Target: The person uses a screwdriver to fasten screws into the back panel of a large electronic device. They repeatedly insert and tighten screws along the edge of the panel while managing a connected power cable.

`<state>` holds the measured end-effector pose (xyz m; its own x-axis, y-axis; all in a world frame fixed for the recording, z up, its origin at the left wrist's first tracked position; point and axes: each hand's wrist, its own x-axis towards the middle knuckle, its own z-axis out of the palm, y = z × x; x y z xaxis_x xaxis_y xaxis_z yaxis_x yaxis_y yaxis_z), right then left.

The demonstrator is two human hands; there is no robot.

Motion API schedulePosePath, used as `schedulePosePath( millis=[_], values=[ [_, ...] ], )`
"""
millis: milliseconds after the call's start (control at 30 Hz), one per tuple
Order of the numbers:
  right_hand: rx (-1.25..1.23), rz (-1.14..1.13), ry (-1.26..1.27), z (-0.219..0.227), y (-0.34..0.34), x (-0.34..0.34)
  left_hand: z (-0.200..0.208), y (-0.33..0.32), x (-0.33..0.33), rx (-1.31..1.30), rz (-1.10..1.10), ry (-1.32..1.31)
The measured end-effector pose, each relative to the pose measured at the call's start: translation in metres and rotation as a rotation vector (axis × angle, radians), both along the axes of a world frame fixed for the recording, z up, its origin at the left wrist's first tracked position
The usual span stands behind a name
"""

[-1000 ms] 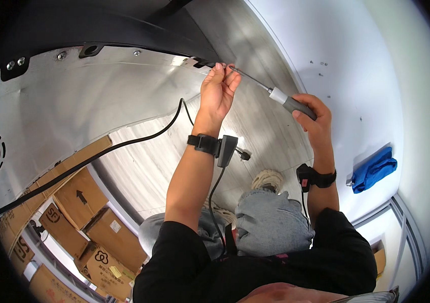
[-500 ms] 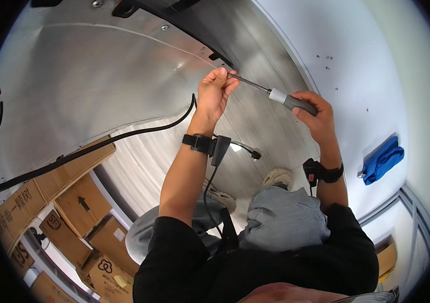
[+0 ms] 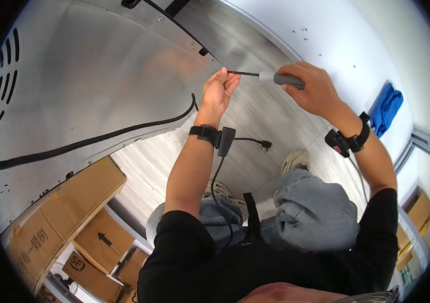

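My right hand (image 3: 317, 90) is wrapped round the grey handle of a screwdriver (image 3: 266, 77), whose dark shaft runs left, almost level. At the far end of that shaft, the thumb and fingers of my left hand (image 3: 217, 92) pinch the tip. Whether a small screw is between those fingers I cannot make out. Just beside my left hand is the lower right corner of a large silver metal panel (image 3: 109, 86) with vent slots and small holes. A thick black cable (image 3: 99, 135) comes out near that corner and sweeps left across the panel.
Several small screws (image 3: 305, 39) lie on a white surface (image 3: 344, 35) at the right, along with a blue cloth-like bundle (image 3: 387, 108). Below my left wrist, a black plug (image 3: 265, 145) on a cord shows above the wood-look floor (image 3: 255, 166). Cardboard boxes (image 3: 68, 202) fill the lower left.
The screwdriver has swung from a slant to nearly level as my right hand rose and moved left. In view, the panel corner has come nearer my left hand, which keeps its pinch.
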<state>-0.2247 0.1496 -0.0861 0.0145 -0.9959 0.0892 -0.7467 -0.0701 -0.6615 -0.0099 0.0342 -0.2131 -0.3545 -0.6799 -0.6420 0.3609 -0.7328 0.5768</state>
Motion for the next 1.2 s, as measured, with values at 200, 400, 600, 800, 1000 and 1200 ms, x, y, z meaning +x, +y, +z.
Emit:
schedulePosePath(
  millis=[200,400,600,800,1000,1200],
  values=[
    [0.012,0.186,0.333,0.036,-0.015,0.026,0.013,-0.012,0.01,0.091,-0.008,0.105],
    [0.14,-0.076,0.156,0.031,-0.01,0.052,0.01,-0.015,0.018,0.184,0.052,0.174],
    [0.135,-0.507,-0.536,-0.068,0.044,0.082,-0.003,-0.01,0.014,0.165,0.108,0.075],
    [0.093,-0.749,-0.989,-0.113,0.051,0.118,-0.002,-0.018,0.007,-0.051,0.015,-0.175],
    [0.094,-0.787,-1.131,-0.129,0.046,0.126,-0.007,-0.034,0.005,-0.204,-0.061,-0.248],
    [0.09,-0.801,-1.083,-0.132,0.041,0.127,-0.018,-0.041,0.007,-0.2,-0.041,-0.191]
  ],
)
